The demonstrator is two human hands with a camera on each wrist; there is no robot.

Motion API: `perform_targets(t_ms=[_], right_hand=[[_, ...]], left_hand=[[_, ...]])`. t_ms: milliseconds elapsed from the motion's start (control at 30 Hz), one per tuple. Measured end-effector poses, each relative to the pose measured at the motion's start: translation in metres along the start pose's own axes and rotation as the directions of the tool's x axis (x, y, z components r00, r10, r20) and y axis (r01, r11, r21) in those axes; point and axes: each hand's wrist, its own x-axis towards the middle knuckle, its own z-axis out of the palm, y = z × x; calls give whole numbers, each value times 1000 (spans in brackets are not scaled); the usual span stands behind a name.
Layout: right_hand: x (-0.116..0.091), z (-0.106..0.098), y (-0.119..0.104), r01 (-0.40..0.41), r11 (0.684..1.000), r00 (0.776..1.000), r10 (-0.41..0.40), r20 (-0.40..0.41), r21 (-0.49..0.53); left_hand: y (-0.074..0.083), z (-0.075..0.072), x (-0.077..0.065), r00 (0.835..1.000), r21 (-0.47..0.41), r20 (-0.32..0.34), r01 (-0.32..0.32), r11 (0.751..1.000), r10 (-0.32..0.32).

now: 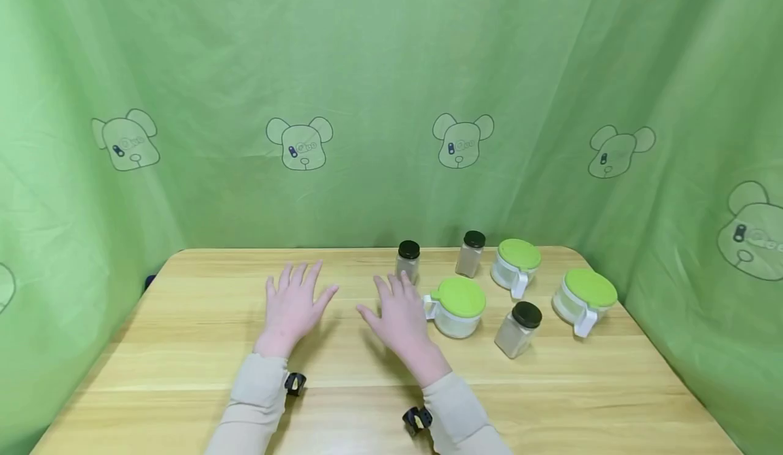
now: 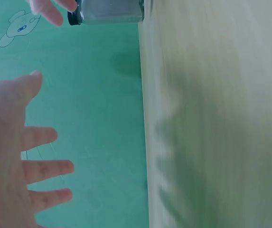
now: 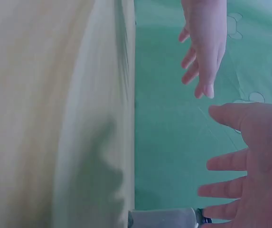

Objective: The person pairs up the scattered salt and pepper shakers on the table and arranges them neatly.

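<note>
Hanging in folds, a green curtain (image 1: 379, 54) is enclosing the far side and both flanks of a pale wooden table (image 1: 183, 360). The table's far edge is running beyond both hands, its left edge is lying well apart from the left hand, and bare wood is stretching between the two hands. On the right, containers are taking up the room.

The left hand (image 1: 292, 311) is hovering above the wood with fingers spread and thumb out, gripping nothing. The right hand (image 1: 402, 319) is hovering likewise, fingers parted, also gripping nothing. Shadows are falling beneath both.

Three green-lidded canisters are standing to the right. The left canister (image 1: 459, 309) is sitting just beside the right hand, its white handle pointing toward the fingers; the back canister (image 1: 515, 266) is standing near the far edge, and the right canister (image 1: 584, 298) near the right edge. All are wearing their lids; their walls are looking whitish, though I cannot tell what they are holding.

Smaller still, three black-capped jars are standing among them: the left jar (image 1: 408, 261) just behind the right fingertips, the back jar (image 1: 470, 254) near the back canister, the front jar (image 1: 517, 330) between the left and right canisters.
</note>
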Motion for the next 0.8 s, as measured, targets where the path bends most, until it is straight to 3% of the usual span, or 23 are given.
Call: perform_targets(t_ms=[167,400,600,800], right_hand=[[3,-7,7,-21,999,998,23,-57,35],[4,-10,17,-31,998,981,42,-190,59],[3,-10,28,-49,996,949,71,-306,80],[5,-11,45,-102,991,931,125,-344,83]], left_hand=[[4,-1,1,993,-21,-109,-44,999,42],[14,8,1,962,-16,-242,-134,991,126],[26,9,10,951,-34,-257,-185,982,170],[38,7,23,957,-52,-228,-195,979,178]])
